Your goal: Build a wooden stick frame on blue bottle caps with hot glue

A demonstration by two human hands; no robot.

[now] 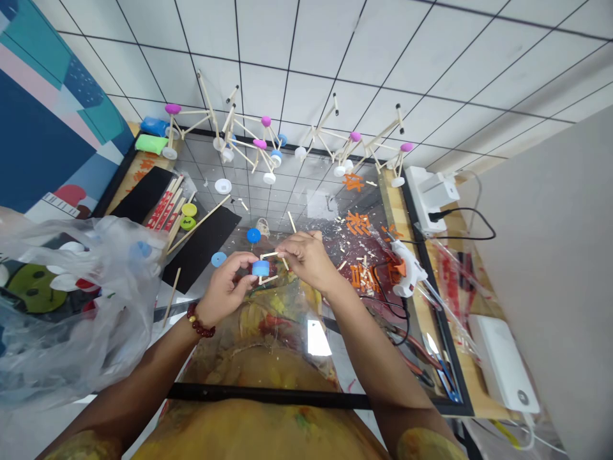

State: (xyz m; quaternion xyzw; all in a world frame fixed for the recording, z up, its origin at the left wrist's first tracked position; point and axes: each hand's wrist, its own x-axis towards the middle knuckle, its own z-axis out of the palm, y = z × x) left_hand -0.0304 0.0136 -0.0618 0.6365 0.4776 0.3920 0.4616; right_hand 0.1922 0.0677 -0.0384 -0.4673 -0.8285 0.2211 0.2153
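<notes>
Two hands on the piece: pinched the blue cap (260,269) between thumb and fingers of the left hand (227,281), nipped one of the short sticks (269,255) at its end in the fingertips of the right hand (306,255). Held it over the near middle of the glossy table (278,188), well apart from the back wall (311,38). And how far along? Partly built, by the look of it: joined, apparently, to sticks above and below, with another angled off near the right fingers; impossible to tell whether glued or merely held. Saw along the back several stick frames (259,144) with magenta pads (406,147) and white discs (269,178); measured against those, looked well short of complete. Spotted a loose darker cap (253,236) just beyond, and off right a glue gun (408,268), touched by neither hand. Over to the writing: read orange Chinese characters (358,223), 体 and 彩, down the right of the tabletop, with another below too broken to call. Caught red print on the stick packets (165,207), too small to read. Found no legible brand on the glue gun.
</notes>
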